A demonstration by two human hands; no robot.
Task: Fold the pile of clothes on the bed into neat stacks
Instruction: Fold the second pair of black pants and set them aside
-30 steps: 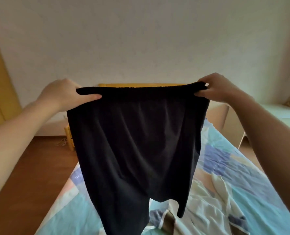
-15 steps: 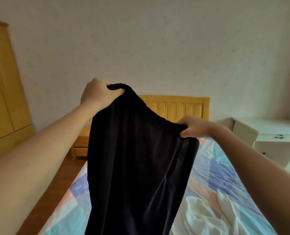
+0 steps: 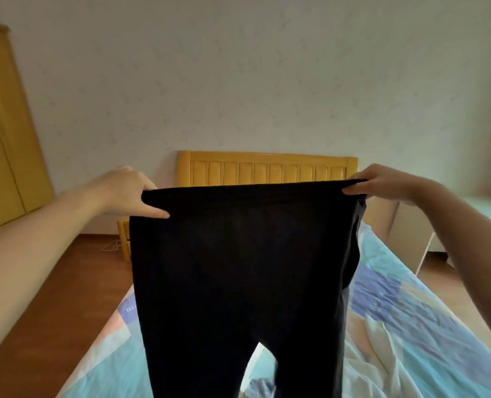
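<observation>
I have the black trousers (image 3: 238, 268) held up in the air over the bed (image 3: 410, 326), stretched flat by the waistband between my two hands. My left hand (image 3: 129, 191) pinches the left end of the waistband, thumb lying along the front of the cloth and the fingers curled behind it. My right hand (image 3: 379, 182) pinches the right end the same way, thumb in front, fingers wrapped over the top edge. Below both grips the trousers hang straight down, and the two legs part low down, between the hands, with a gap showing the patchwork bedcover (image 3: 103, 354) underneath. Below and to the right of my right grip a white garment (image 3: 382, 354) lies crumpled on the bedcover. Beyond the waistband stands the yellow wooden headboard (image 3: 267, 168). Far out past my left grip is a wooden wardrobe (image 3: 6, 139); past my right grip, a white bedside unit (image 3: 405, 231).
</observation>
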